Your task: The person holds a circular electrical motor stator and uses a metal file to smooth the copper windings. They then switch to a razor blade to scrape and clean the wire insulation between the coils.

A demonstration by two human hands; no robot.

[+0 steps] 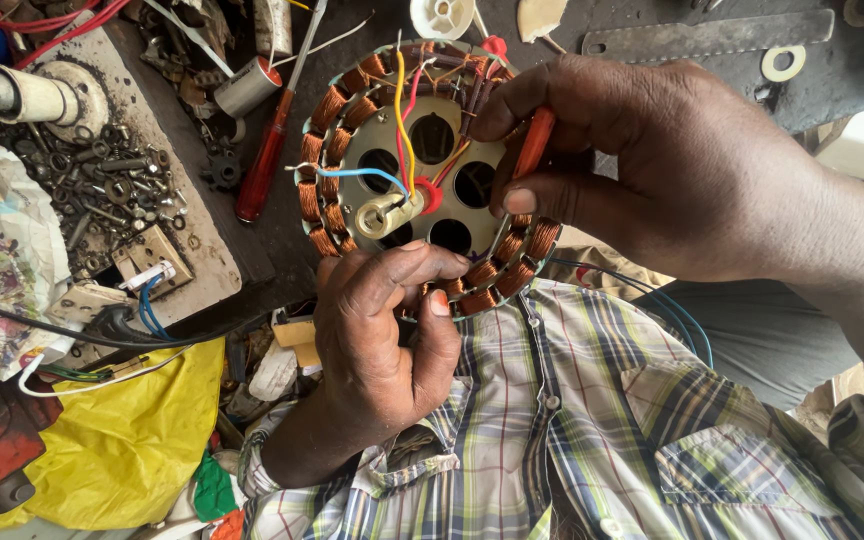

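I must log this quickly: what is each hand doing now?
Left hand: closed, gripping the round copper-wound motor stator at its lower rim.
Right hand: closed on the orange-handled tool.

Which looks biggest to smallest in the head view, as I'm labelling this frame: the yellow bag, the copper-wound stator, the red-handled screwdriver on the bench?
1. Yellow bag, largest.
2. Copper-wound stator, though it sits nearer the camera.
3. Red-handled screwdriver on the bench, clearly smallest.

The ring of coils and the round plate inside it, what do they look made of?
The coils look like bare copper wire: shiny orange-brown strands, tightly wound. The round plate looks like dull grey metal with punched round holes, though the exact metal can't be told.
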